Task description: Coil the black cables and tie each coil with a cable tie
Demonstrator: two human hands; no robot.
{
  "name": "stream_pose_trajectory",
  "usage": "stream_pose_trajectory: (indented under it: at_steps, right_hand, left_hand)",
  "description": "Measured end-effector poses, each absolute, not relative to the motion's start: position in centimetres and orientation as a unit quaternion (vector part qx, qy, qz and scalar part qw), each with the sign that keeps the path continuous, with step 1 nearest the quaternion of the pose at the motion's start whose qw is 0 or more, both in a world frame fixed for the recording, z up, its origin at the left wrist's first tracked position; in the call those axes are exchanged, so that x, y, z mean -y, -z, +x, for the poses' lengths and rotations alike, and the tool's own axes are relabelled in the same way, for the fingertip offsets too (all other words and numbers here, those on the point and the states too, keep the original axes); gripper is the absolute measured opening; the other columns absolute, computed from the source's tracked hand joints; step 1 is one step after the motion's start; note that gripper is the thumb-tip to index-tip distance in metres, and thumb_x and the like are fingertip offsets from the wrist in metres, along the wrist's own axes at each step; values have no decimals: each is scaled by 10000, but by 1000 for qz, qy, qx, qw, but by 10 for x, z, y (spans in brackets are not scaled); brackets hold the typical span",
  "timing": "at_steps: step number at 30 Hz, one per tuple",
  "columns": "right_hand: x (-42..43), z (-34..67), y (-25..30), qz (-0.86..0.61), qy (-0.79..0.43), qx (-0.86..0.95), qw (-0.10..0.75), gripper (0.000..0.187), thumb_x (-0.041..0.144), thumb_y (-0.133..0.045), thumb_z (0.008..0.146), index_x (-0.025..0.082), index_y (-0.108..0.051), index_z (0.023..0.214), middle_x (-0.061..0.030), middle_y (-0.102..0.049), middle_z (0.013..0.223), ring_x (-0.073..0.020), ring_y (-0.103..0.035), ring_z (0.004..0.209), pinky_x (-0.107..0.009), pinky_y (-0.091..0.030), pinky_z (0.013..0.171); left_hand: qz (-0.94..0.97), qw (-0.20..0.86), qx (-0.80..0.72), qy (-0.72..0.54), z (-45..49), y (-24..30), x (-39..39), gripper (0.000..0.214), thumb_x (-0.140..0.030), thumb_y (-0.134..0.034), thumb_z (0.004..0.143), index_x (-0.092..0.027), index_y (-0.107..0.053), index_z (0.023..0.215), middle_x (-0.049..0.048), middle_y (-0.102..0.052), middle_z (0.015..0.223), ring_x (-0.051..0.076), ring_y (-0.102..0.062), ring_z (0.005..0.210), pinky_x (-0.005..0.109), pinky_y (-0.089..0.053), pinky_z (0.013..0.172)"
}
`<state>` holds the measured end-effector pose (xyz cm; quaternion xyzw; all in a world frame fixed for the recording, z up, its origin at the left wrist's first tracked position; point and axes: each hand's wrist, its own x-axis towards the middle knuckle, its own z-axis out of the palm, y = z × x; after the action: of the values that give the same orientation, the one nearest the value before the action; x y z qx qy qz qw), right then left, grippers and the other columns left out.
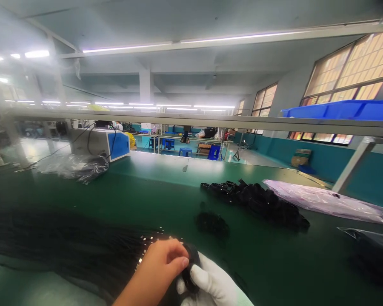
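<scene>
My bare left hand [161, 265] pinches the upper left edge of a black ring-shaped coil [193, 255] at the bottom centre of the head view. My right hand [218, 282], in a white glove, grips the same coil from the right, thumb over its face. What the coil is made of is hard to make out. Beside and under my left wrist spreads a bundle of long black cables [83, 242] with small shiny ends. Beyond my hands, a small heap of black coils [212, 223] lies on the green tabletop [153, 195].
A larger pile of black rings [258, 199] lies farther right. Behind it is a pinkish plastic bag [325, 199], with a dark bag [370, 250] nearer. A clear bag [76, 165] and a blue-and-white machine [107, 144] stand back left. A shelf rail [191, 117] crosses above, bearing a blue tray [341, 110].
</scene>
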<state>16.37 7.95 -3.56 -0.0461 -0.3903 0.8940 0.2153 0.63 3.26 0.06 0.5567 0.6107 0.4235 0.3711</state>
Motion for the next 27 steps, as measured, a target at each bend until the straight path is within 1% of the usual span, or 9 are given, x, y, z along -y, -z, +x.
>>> stream_pose_trajectory:
  at_steps: [4, 9, 13, 16, 18, 20, 23, 25, 27]
  right_hand:
    - [-78, 164, 32, -47, -892, 401, 205, 544, 277, -667, 834, 142, -422, 1300, -50, -539, 883, -109, -535, 790, -238, -459, 686]
    - [-79, 160, 35, -53, -879, 427, 207, 411, 313, -668, 823, 135, -512, 1158, -36, -533, 826, -97, -531, 704, -276, -452, 700]
    - [-80, 164, 39, -36, -888, 411, 205, 490, 325, -666, 825, 119, -489, 1233, -62, -577, 860, -111, -576, 725, -256, -444, 692]
    - [-80, 167, 46, -27, -901, 379, 211, 408, 347, -625, 857, 109, -551, 1179, -119, -605, 1055, -147, -629, 831, -253, -445, 725]
    - [-80, 166, 52, -16, -913, 359, 194, 474, 457, -563, 875, 97, -559, 1184, -152, -615, 1121, -152, -653, 788, -253, -454, 691]
    - [-80, 164, 55, -20, -925, 340, 168, 613, 581, -508, 858, 64, -557, 1184, -173, -647, 1072, -142, -651, 726, -238, -450, 645]
    - [-80, 162, 50, -62, -922, 354, 143, 710, 667, -529, 793, 36, -583, 1116, -166, -668, 959, -150, -642, 715, -237, -442, 639]
    - [-80, 162, 39, -122, -887, 415, 159, 643, 572, -652, 745, 68, -562, 1135, -109, -666, 837, -148, -625, 677, -234, -432, 605]
    - [-80, 163, 28, -208, -824, 491, 190, 554, 380, -721, 707, 106, -530, 1148, -52, -642, 729, -129, -593, 610, -218, -409, 558]
  left_hand:
    - [568, 377, -608, -407, 6, 1, -32, 77, -231, -564, 713, -169, -607, 698, -39, -536, 632, 133, -467, 637, 228, -347, 598]
    - [572, 473, -539, -399, 6, -7, -27, 68, -186, -520, 734, -173, -549, 674, -43, -543, 608, 127, -495, 605, 218, -356, 573]
    - [574, 416, -577, -407, 1, -12, -23, 85, -207, -556, 760, -166, -608, 706, -31, -580, 643, 140, -533, 646, 224, -387, 610]
    - [577, 400, -558, -443, -12, -13, -22, 164, -251, -568, 804, -191, -673, 914, 9, -662, 874, 179, -590, 843, 261, -432, 772]
    - [586, 441, -503, -457, -22, -8, -24, 303, -261, -588, 802, -236, -645, 1098, 28, -635, 1122, 211, -559, 1041, 296, -408, 905]
    - [591, 518, -424, -449, -28, -1, -27, 444, -243, -637, 755, -261, -603, 1198, 35, -586, 1244, 238, -517, 1140, 325, -385, 964]
    - [579, 564, -382, -448, -29, 9, -30, 472, -247, -684, 697, -234, -628, 1166, 55, -625, 1163, 264, -558, 1075, 357, -427, 920]
    - [574, 510, -460, -446, -24, 11, -31, 446, -231, -688, 676, -240, -655, 1121, 45, -634, 1142, 268, -552, 1079, 377, -416, 943]
    - [572, 437, -545, -430, -18, 10, -31, 467, -194, -674, 667, -263, -652, 1129, 32, -617, 1203, 259, -515, 1144, 386, -359, 1018]
